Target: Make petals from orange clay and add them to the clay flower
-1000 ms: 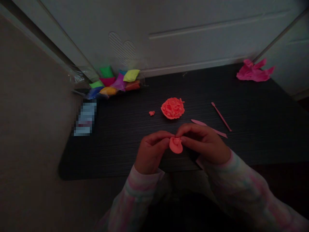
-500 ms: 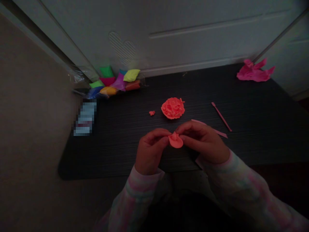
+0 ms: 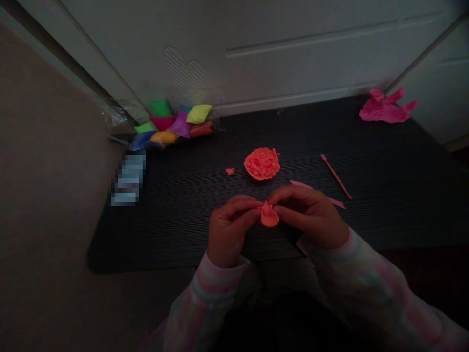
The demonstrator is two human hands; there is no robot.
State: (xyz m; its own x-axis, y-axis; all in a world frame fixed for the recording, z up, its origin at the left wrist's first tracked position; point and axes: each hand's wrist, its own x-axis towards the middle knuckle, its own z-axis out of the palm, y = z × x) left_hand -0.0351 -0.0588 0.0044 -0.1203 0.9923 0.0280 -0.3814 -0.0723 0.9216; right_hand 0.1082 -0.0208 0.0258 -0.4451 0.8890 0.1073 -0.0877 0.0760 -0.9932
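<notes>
Between my two hands is a small piece of coral-coloured modelling clay (image 3: 270,218), with a flat rounded lobe at the bottom and a pointed, folded top. My left hand (image 3: 229,227) pinches its left side between thumb and fingertips. From the other side, my right hand (image 3: 315,215) grips it the same way. Just beyond them on the table sits a round coral clay shape (image 3: 262,164) with a ruffled, folded surface. A tiny scrap of coral clay (image 3: 230,171) lies to its left.
On the dark table (image 3: 176,225), a thin pink modelling tool (image 3: 336,176) lies at the right. A flat pink strip (image 3: 337,203) is partly under my right hand. Colourful clay packets (image 3: 179,124) are at back left, beside a blurred-out object (image 3: 129,180). Crumpled pink material (image 3: 386,107) sits at back right.
The clay piece has shifted slightly to the right and tilted a little between my fingers. My left hand has moved slightly right with it. The other objects stay where they were.
</notes>
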